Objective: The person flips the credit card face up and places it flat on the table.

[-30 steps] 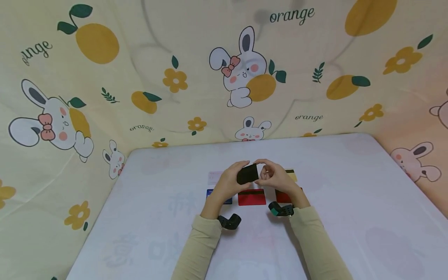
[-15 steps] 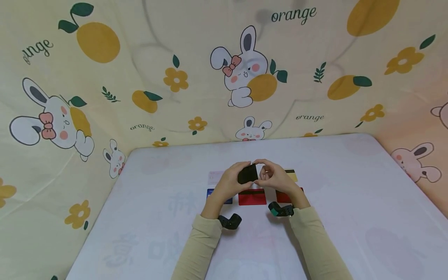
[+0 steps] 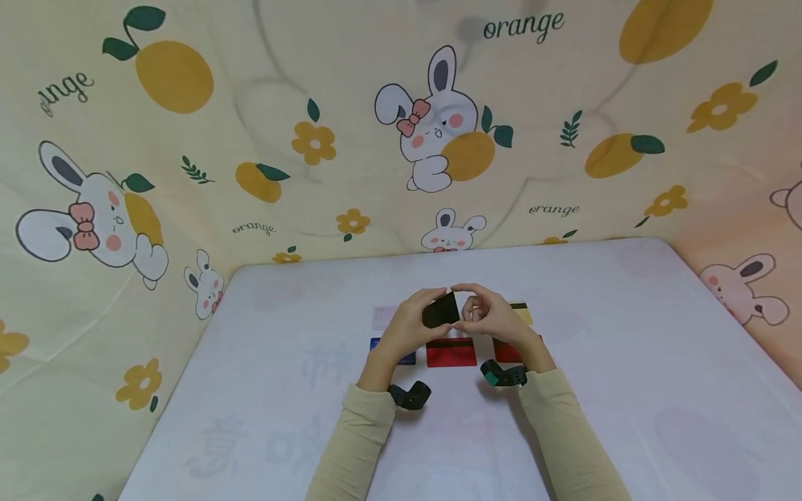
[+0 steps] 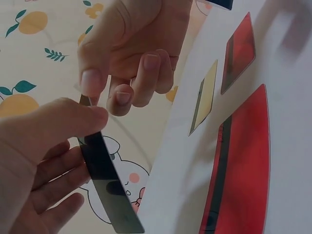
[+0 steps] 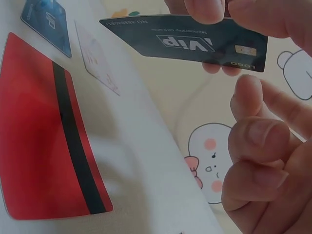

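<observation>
A black card (image 3: 441, 312) is held above the table between both hands. In the right wrist view, one face of this VIP card (image 5: 195, 41) shows white lettering and a gold chip. My left hand (image 3: 410, 323) grips it from the left, with the thumb on one face and fingers behind, as the left hand (image 4: 34, 141) shows in its wrist view. My right hand (image 3: 498, 320) pinches the card's right end between thumb and index finger; its other fingers are curled. Below the hands lies a red card (image 3: 451, 353) with a dark stripe.
On the white table (image 3: 250, 390) more cards lie around the hands: a pale pink card (image 3: 383, 318), a blue card (image 3: 409, 359), a yellow card (image 3: 521, 315) and another red card (image 3: 506, 353). Patterned cloth (image 3: 250, 104) hangs behind the table.
The black card has turned slightly and shifted a little left, its upper right corner now more pointed in view. Both hands stay in nearly the same place; the table cards have not moved.
</observation>
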Demonstrator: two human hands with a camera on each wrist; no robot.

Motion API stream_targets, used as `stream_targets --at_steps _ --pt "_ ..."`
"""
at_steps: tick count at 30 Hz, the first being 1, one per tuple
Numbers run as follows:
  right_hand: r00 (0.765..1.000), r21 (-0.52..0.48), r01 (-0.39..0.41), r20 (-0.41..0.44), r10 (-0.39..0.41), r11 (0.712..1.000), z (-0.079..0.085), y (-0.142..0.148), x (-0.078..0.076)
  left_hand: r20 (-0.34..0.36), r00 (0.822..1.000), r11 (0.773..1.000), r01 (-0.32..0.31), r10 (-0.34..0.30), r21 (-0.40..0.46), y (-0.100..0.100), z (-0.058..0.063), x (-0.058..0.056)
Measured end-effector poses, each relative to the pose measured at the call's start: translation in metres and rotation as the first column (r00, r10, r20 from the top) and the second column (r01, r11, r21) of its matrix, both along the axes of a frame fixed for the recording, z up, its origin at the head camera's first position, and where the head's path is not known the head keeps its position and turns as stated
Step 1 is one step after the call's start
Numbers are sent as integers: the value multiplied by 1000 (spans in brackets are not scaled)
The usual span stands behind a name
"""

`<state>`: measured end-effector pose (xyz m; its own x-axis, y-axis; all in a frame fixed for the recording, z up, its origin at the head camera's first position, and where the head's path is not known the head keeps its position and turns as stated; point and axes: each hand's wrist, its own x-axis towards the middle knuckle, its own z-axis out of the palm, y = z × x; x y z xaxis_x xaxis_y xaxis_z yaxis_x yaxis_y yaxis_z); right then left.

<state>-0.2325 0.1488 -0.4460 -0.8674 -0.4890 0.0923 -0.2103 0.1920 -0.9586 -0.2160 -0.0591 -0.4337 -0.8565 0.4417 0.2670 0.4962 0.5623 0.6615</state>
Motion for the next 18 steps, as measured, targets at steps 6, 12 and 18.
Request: stream_targets --at_steps 6,12,18 --pt "999 -34 -18 45 20 999 -3 2 -2 -6 1000 998 2 -1 68 -2 0 -1" --pt "995 -30 -26 91 29 999 -5 3 -3 -38 999 989 20 -15 149 -4 -1 -3" --pt "996 -27 -11 86 13 1000 -6 2 -2 -27 1000 983 19 -14 183 -4 1 -3"
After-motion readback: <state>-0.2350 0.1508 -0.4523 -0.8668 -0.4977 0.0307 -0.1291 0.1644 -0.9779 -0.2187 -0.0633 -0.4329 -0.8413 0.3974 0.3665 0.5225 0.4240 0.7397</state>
